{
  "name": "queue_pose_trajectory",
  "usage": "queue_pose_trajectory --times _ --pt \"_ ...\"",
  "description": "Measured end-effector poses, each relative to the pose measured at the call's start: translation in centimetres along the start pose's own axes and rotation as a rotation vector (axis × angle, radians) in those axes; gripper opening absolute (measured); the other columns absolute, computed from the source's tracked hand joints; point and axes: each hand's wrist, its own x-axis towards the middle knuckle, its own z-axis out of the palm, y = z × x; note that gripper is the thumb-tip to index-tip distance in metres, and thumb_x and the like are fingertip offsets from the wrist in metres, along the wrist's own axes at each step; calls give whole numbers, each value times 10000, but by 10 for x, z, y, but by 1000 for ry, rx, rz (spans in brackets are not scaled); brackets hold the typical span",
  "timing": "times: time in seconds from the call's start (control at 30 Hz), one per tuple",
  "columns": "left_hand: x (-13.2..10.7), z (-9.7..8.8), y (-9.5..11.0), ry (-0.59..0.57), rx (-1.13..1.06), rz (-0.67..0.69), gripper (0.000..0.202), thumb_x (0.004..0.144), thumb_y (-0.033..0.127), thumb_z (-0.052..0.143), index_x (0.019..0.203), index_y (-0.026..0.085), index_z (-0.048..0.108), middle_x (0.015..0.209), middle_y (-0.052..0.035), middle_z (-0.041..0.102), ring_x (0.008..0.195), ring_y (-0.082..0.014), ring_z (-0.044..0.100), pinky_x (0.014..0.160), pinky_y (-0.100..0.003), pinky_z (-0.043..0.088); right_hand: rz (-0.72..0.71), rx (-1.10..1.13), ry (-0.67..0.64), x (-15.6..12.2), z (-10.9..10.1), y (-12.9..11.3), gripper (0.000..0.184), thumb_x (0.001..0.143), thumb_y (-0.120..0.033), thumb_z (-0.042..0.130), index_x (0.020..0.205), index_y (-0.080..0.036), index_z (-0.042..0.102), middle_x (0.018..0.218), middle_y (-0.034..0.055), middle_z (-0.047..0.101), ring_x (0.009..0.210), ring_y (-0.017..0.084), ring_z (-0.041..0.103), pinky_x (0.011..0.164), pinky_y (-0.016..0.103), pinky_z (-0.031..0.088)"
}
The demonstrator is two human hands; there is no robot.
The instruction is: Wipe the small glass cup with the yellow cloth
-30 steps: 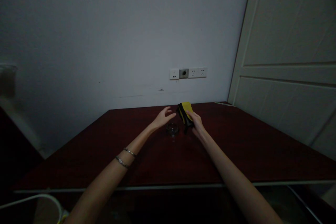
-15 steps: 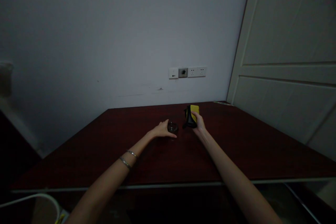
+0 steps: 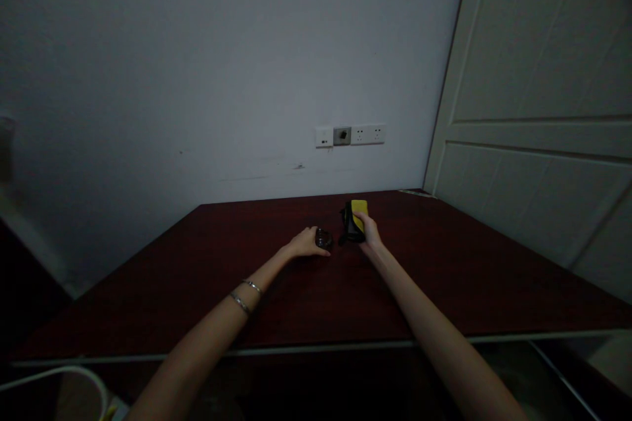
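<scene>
My left hand, with two bracelets on its wrist, curls round the left side of a small, round, dark glass dish. Thumb and fingers grip its edge; in the dim light I cannot make out what is inside it. Just to the right, my right hand is closed on a yellow and black pouch. Its black side faces left, towards the dish, with a dark strap or flap at its lower left. A narrow gap separates pouch and dish.
Both hands are over a dark red wooden table against a pale wall. Sockets are set in the wall behind, and a white panelled door stands at the right. A white cable loops at the lower left.
My right hand has shifted the pouch slightly left and turned it a little, nearer the dish. The dish looks more tilted in my left hand. The view has moved slightly.
</scene>
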Motion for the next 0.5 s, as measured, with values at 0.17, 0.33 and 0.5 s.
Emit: queue_pose_trajectory --times 0.17,0.33,0.5 --pt "0 1 -5 26 -71 29 781 366 458 783 1046 153 549 1019 -124 611 984 -311 555 833 -358 415 -73 -86 35 0 -3 0 136 591 -202 618 724 -177 595 559 -39 623 471 115 556 430 202 439" --pt "-4 0 -5 158 -335 10 744 423 325 790 1089 142 515 1026 -102 613 977 -266 564 868 -360 419 -194 -189 36 0 -5 -3 168 593 -194 606 759 -175 623 574 -48 621 501 114 550 443 190 409" --pt "-8 -3 5 243 -744 -12 850 437 199 796 1180 97 396 1134 -149 558 1010 -225 553 924 -364 397 -364 -410 -72 -4 6 -2 381 610 -216 598 987 -171 626 875 10 683 757 162 615 696 265 485"
